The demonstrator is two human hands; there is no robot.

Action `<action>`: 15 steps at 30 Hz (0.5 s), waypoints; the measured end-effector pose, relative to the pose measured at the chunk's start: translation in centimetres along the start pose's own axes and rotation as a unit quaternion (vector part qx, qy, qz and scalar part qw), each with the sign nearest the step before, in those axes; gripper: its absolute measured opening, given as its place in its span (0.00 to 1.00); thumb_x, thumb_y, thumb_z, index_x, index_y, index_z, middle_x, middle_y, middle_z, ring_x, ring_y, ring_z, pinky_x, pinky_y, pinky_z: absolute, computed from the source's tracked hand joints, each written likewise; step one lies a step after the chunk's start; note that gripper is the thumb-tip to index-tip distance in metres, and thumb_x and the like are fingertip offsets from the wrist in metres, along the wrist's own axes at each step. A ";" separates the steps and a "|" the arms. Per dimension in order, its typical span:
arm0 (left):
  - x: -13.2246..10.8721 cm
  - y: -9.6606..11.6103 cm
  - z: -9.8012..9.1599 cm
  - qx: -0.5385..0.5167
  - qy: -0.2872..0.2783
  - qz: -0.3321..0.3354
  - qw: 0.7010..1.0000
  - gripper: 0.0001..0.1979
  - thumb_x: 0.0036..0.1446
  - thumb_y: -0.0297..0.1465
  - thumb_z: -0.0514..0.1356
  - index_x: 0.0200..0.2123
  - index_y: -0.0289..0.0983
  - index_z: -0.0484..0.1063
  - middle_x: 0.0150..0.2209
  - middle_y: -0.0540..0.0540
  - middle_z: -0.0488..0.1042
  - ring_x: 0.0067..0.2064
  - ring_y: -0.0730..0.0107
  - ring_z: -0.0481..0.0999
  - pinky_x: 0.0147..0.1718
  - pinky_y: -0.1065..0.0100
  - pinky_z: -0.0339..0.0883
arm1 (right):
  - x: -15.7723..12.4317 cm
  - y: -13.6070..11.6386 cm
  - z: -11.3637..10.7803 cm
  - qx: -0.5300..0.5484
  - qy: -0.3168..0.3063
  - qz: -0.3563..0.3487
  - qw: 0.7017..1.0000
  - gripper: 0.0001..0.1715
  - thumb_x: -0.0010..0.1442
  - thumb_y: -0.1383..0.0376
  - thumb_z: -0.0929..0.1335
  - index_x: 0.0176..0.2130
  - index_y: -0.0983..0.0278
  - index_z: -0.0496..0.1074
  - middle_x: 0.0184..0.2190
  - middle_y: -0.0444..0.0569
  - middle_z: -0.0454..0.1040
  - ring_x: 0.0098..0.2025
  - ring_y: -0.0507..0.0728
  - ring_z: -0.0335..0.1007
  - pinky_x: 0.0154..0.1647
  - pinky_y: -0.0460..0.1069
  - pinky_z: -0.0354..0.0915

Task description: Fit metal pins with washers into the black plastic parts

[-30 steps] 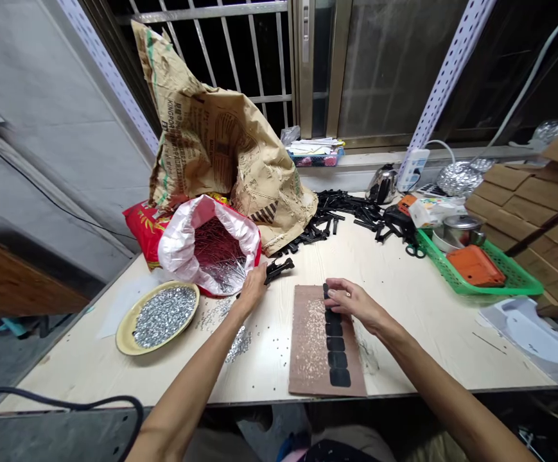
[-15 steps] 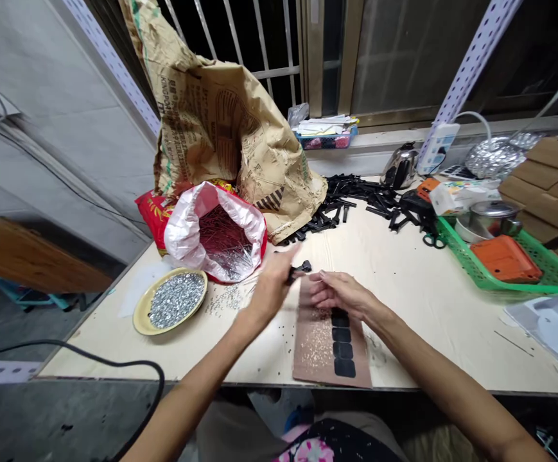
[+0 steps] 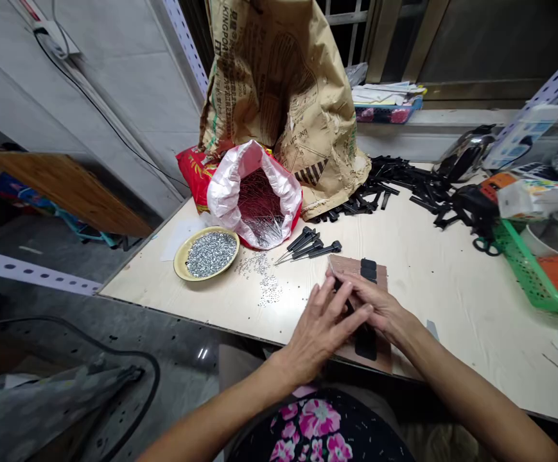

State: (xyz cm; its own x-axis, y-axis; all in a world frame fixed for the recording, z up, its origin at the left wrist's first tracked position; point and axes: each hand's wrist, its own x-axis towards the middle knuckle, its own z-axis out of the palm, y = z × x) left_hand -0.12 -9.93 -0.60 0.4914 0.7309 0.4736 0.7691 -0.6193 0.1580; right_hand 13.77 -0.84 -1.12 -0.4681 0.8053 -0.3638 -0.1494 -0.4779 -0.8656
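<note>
Our left hand [image 3: 321,324] and right hand [image 3: 377,303] meet over the brown board [image 3: 383,354], covering some black squares [image 3: 366,346]; we cannot tell their grip. Black pin-tipped pieces [image 3: 325,249] lie beyond, the yellow bowl [image 3: 200,278] leftward, the green basket [image 3: 524,276] rightward.

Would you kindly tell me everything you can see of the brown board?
The brown board is a flat rectangle, perhaps wood or cardboard, lying at the near edge of the table. Black rounded squares lie on it in a row. The left hand and right hand hide its middle; contact is unclear.
</note>
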 end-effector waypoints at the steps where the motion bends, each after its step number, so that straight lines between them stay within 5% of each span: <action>1: -0.9 -0.7 -0.2 0.020 0.003 -0.021 1.000 0.25 0.61 0.25 0.52 0.61 0.43 0.56 0.62 0.38 0.56 0.65 0.47 0.45 0.57 0.43 0.54 | 0.0 -0.1 0.0 0.004 0.006 -0.007 1.000 0.16 0.53 0.56 0.70 0.38 0.64 0.74 0.32 0.48 0.73 0.28 0.50 0.67 0.23 0.44 0.64; 6: -4.3 -6.3 -0.1 0.098 -0.010 -0.190 0.977 0.14 0.60 0.26 0.54 0.48 0.38 0.70 0.45 0.38 0.71 0.49 0.54 0.63 0.43 0.55 0.65 | 0.1 -0.5 -0.7 -0.154 0.072 -0.167 0.971 0.16 0.56 0.55 0.68 0.38 0.65 0.74 0.28 0.46 0.72 0.24 0.49 0.61 0.22 0.44 0.58; 11: -5.1 -9.1 1.3 0.117 -0.087 -0.197 0.970 0.10 0.61 0.30 0.54 0.41 0.41 0.74 0.35 0.43 0.72 0.38 0.59 0.63 0.35 0.60 0.60 | -0.4 -0.1 -0.6 -0.327 0.099 -0.271 0.900 0.13 0.60 0.60 0.65 0.40 0.62 0.76 0.39 0.49 0.75 0.40 0.56 0.69 0.38 0.49 0.63; 15: -4.6 -9.0 1.6 0.106 -0.097 -0.193 0.971 0.09 0.61 0.29 0.53 0.38 0.39 0.74 0.33 0.42 0.72 0.38 0.58 0.63 0.34 0.59 0.57 | -0.5 0.2 -0.5 -0.394 0.071 -0.305 0.864 0.12 0.61 0.60 0.65 0.38 0.61 0.76 0.36 0.49 0.74 0.40 0.56 0.69 0.41 0.51 0.64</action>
State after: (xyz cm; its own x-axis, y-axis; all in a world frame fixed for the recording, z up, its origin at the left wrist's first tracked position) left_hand -8.68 -7.25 -5.62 0.2020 0.9498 0.2389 0.9678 -0.2309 0.0999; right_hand 14.42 -1.10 -1.28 -0.3921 0.8843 0.2536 0.3347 0.3940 -0.8560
